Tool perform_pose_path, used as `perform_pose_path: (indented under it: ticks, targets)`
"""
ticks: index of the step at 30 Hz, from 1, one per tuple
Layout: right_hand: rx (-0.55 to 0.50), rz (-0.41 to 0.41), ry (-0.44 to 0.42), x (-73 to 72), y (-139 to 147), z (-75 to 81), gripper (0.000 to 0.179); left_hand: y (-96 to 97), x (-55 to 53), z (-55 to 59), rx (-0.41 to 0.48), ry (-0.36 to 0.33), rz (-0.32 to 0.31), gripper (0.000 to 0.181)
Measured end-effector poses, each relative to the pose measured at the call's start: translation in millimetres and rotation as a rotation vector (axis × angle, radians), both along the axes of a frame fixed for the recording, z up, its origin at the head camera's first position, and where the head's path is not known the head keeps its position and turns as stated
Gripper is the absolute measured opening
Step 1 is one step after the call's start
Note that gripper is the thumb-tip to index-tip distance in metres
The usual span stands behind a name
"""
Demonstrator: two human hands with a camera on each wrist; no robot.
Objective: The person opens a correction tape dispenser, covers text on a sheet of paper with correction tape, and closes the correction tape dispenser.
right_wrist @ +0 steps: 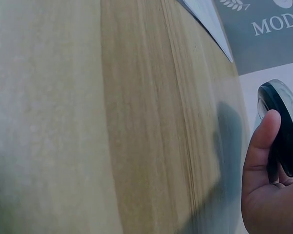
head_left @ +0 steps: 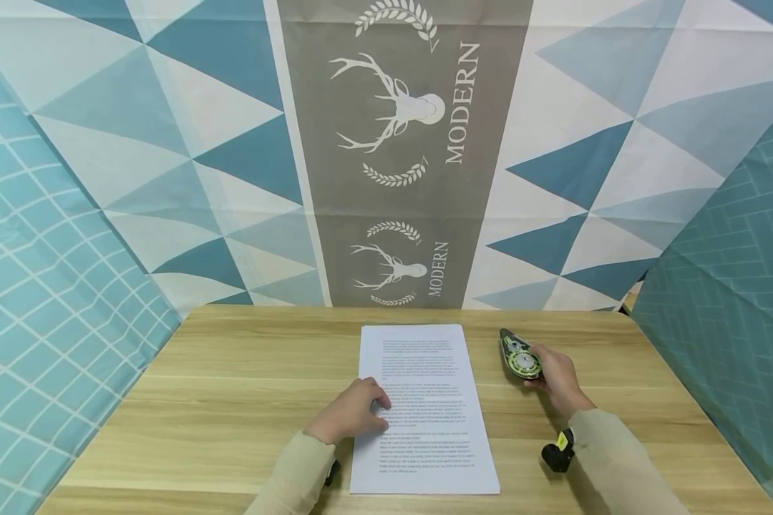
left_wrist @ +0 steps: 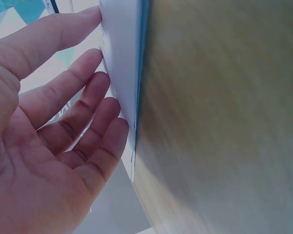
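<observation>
A stack of printed paper [head_left: 425,415] lies on the wooden table, text side up. My left hand [head_left: 353,411] is at its left side, fingertips resting on the sheets. In the left wrist view the fingers [left_wrist: 95,100] are loosely bent, with the palm empty and the paper's edge [left_wrist: 136,73] beside them. Right of the stack, my right hand [head_left: 557,375] grips a correction tape dispenser [head_left: 522,360], a teardrop-shaped case with a black and yellow-green pattern. Its dark narrow tip points away from me. From the right wrist, the thumb [right_wrist: 263,136] presses on the dispenser's side.
The wooden table [head_left: 245,400] ends at a patterned cloth backdrop [head_left: 393,214] with deer heads and triangles. Blue-green cloths hang on the left [head_left: 51,286] and right [head_left: 734,300]. A black strap piece with a yellow tag [head_left: 559,450] sits at my right wrist.
</observation>
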State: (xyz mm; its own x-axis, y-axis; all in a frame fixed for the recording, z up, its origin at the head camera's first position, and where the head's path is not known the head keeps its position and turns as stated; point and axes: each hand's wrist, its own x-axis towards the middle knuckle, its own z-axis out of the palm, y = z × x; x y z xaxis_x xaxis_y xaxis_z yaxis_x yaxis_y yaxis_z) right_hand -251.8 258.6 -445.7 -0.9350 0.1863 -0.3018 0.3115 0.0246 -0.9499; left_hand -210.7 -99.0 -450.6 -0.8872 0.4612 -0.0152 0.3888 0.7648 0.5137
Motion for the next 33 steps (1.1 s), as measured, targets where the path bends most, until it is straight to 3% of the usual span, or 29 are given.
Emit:
perform_pose_path:
  ticks: [19,33]
  targets:
    - [0.032,-0.012,-0.007,-10.5,-1,-11.9,0.059,0.2,1.9,1.1,0.003,0.006,0.003,0.021]
    - [0.185,0.068,0.007,-13.5,2,-16.3,0.060,0.4,3.3,4.0,-0.004,0.027,-0.005,0.021]
